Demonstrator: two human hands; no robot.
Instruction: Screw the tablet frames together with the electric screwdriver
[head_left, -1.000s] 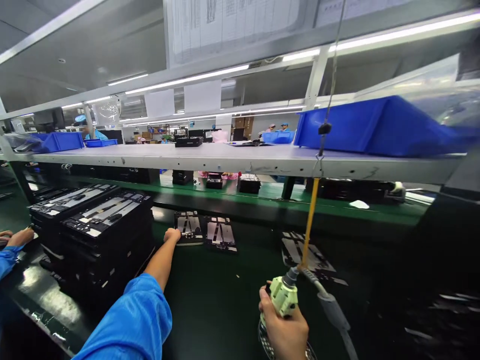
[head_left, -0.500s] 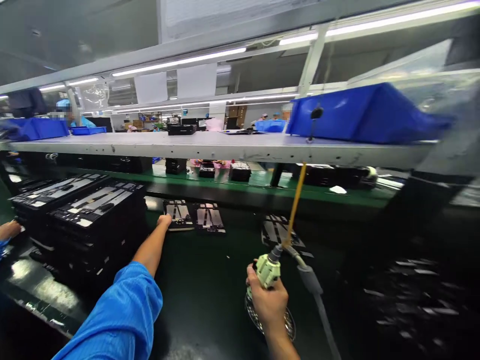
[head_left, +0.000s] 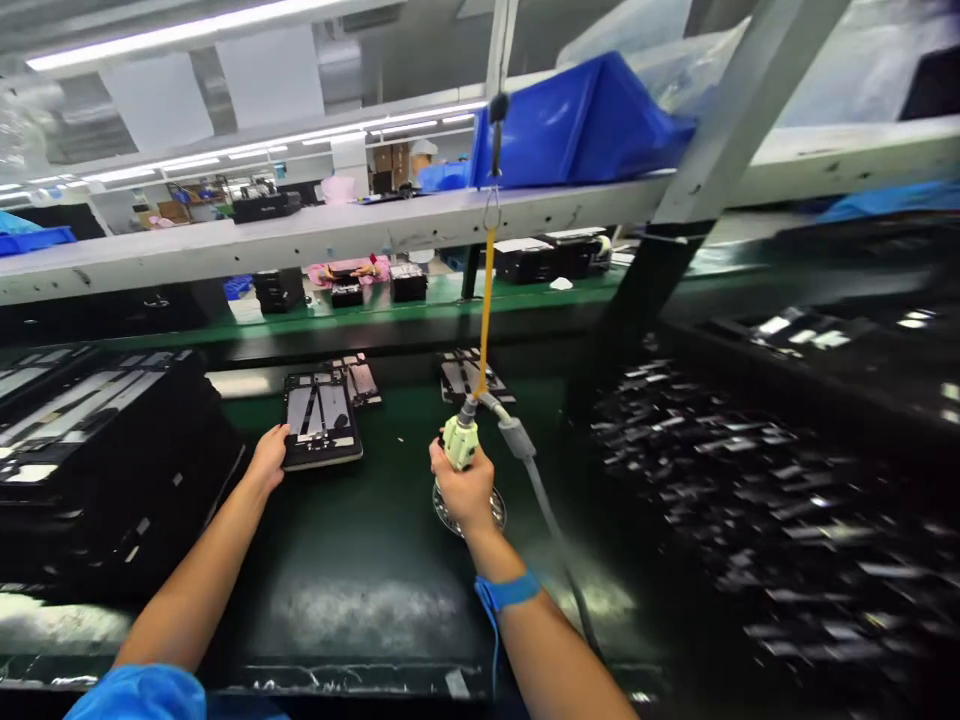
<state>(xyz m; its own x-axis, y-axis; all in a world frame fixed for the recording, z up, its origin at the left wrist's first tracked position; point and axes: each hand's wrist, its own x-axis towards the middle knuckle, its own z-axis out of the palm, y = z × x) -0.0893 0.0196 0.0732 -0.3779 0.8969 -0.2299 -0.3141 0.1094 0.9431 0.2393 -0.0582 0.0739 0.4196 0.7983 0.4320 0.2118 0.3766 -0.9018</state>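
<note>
My left hand (head_left: 268,459) grips the left edge of an opened tablet (head_left: 319,410), its silver inside facing up, tilted at the near side of other units. Behind it lies another opened tablet (head_left: 362,380), partly covered. My right hand (head_left: 466,492) is wrapped round a pale green electric screwdriver (head_left: 460,440), held upright. A yellow cord (head_left: 487,310) and a grey cable (head_left: 551,520) meet at the screwdriver's top; its tip is hidden. Under my right hand, a round metal dish (head_left: 499,510) shows in part. A third opened tablet (head_left: 472,378) lies beyond the screwdriver.
Tall stacks of black tablet housings (head_left: 150,470) stand at the left. Many small dark and silver parts (head_left: 750,500) are heaped at the right, blurred. A shelf (head_left: 337,225) with a blue bin (head_left: 577,125) crosses above the green bench (head_left: 360,560). A co-worker's pink sleeves show behind.
The view has swung right and down. My left hand has drawn the tablet nearer and tilted it up, away from its neighbour. My right hand still holds the electric screwdriver over the dish.
</note>
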